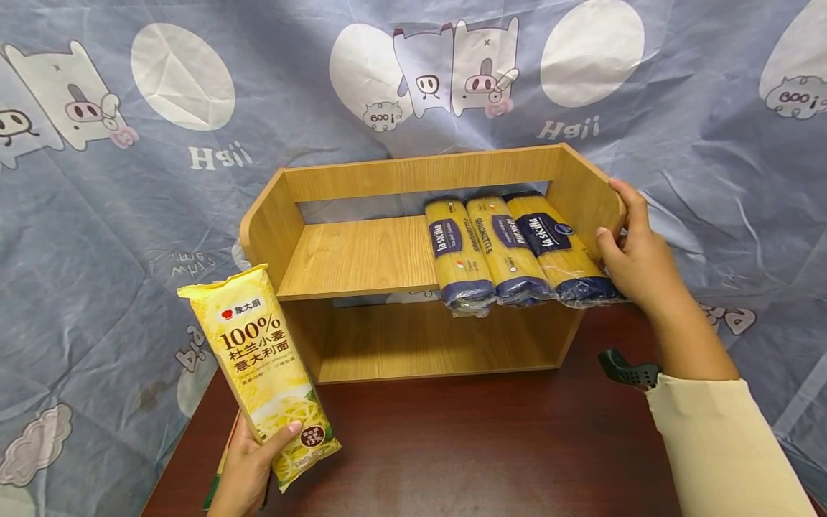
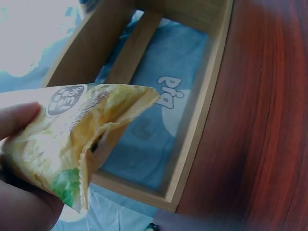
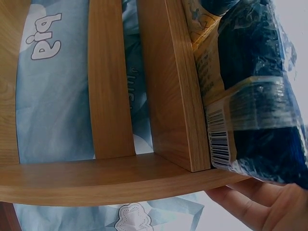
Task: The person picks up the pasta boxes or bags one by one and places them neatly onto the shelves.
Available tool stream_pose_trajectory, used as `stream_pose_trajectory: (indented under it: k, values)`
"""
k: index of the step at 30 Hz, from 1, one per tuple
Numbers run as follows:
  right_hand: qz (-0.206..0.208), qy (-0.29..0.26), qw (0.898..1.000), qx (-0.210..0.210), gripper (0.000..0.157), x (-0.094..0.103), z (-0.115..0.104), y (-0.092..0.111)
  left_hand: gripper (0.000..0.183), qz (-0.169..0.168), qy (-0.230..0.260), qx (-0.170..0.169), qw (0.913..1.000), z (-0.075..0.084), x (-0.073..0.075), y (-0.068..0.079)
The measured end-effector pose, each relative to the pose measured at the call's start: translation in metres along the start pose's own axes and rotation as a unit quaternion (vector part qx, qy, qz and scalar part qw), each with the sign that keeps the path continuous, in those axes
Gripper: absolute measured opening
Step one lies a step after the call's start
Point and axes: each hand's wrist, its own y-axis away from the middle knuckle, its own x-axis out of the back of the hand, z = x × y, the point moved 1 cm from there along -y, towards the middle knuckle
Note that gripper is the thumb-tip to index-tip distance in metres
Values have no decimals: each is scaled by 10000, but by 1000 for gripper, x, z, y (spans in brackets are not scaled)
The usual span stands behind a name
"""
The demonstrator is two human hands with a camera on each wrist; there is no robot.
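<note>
My left hand (image 1: 245, 463) grips a yellow packet of spaghetti (image 1: 261, 352) near its bottom end, thumb across the front. The packet tilts, its top end beside the left side panel of a two-level wooden shelf (image 1: 362, 251). In the left wrist view the packet's crimped end (image 2: 84, 168) faces the camera. On the right, my right hand (image 1: 646, 262) holds the shelf's right side panel (image 1: 584, 194), thumb on the inner side and fingers outside. Close by that thumb, three blue-and-yellow spaghetti packs (image 1: 510, 248) lie side by side on the upper board, their ends overhanging its front edge.
The shelf stands on a dark red-brown table (image 1: 452, 445). A grey-blue patterned cloth (image 1: 284, 86) hangs behind it. Near my right forearm is a dark perforated object (image 1: 627, 370). Something green and red (image 1: 216, 477) lies partly hidden behind my left hand.
</note>
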Motion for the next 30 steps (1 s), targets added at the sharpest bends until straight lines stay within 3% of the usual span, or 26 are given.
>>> stream_pose_trajectory:
  k: [5,12,19,30]
  values:
    - [9,25,10000,16,67,0,0,0,44,-267,-15,41,9996,1,-6,0]
    - [-20,39,10000,6,67,0,0,0,46,-535,-77,179,9984,5,-15,-2]
    - [15,-27,9999,102,67,-1,-1,1,52,-414,-127,486,9979,7,-23,-7]
    - [-34,-131,9999,31,67,1,0,0,54,-469,-70,616,9970,6,-32,-13]
